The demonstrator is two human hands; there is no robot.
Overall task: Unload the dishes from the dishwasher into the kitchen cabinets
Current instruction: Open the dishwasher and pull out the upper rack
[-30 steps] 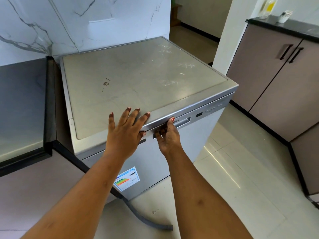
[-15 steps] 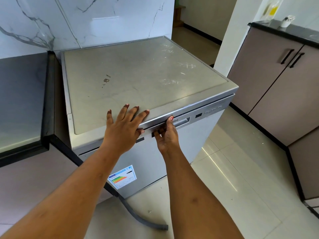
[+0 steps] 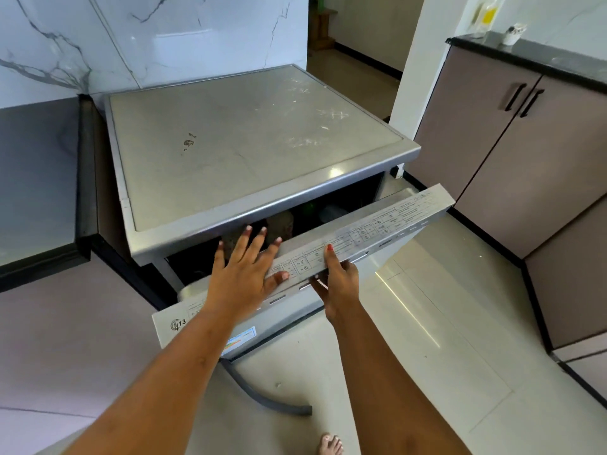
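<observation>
Head view, looking down: a boxy grey metal dishwasher (image 3: 256, 152) stands on the pale glossy tiled floor (image 3: 443, 323), backed against a white marble-veined wall (image 3: 197, 27). Its left side is just beside the right edge of a dark, smooth desk (image 3: 36, 175). Its flat top is dull, scuffed and stained.

The door (image 3: 377, 224) is tilted partly open, and its long top edge shows a strip of printed control symbols. The gap behind is dark, and what is inside is too dim to make out.

The left hand (image 3: 244, 274) lies flat on the door's top edge, fingers straight and spread wide, tips over the gap. The right hand (image 3: 338, 284) grips the door, thumb on top and fingers curled underneath.

A grey ribbed hose (image 3: 262, 395) curves across the floor below. Matte taupe cabinets (image 3: 492, 159) with black bar handles stand at the right. A bare foot (image 3: 330, 444) shows at the bottom edge.
</observation>
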